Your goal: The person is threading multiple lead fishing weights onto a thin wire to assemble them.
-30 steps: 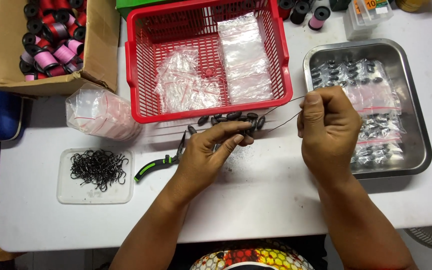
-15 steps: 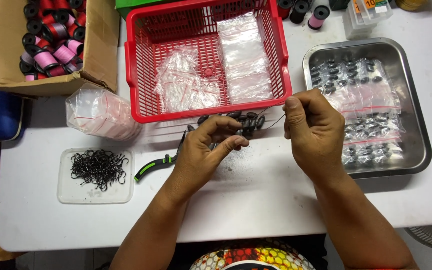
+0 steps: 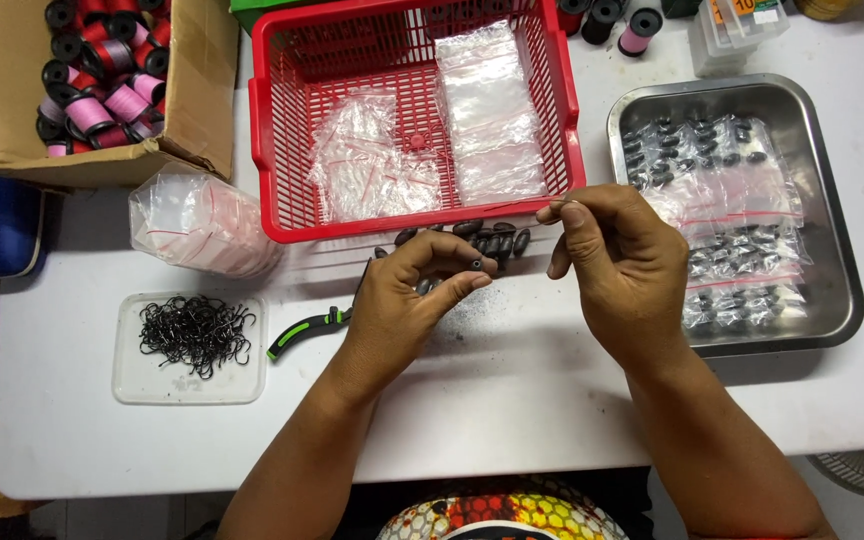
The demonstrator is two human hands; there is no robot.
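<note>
At the centre of the frame the left hand (image 3: 414, 300) pinches a small dark sinker (image 3: 476, 264) between thumb and fingertips, just below the red basket (image 3: 264, 150). The right hand (image 3: 620, 265), fingers curled, pinches a thin line (image 3: 550, 208) beside it. More loose sinkers (image 3: 497, 240) lie on the white table (image 3: 512, 400) between them

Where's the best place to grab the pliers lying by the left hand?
Take the pliers by the green-and-black handles, coming from above on the left. The handles lie flat and bare there, while the nose end is hidden under the left hand.
</note>
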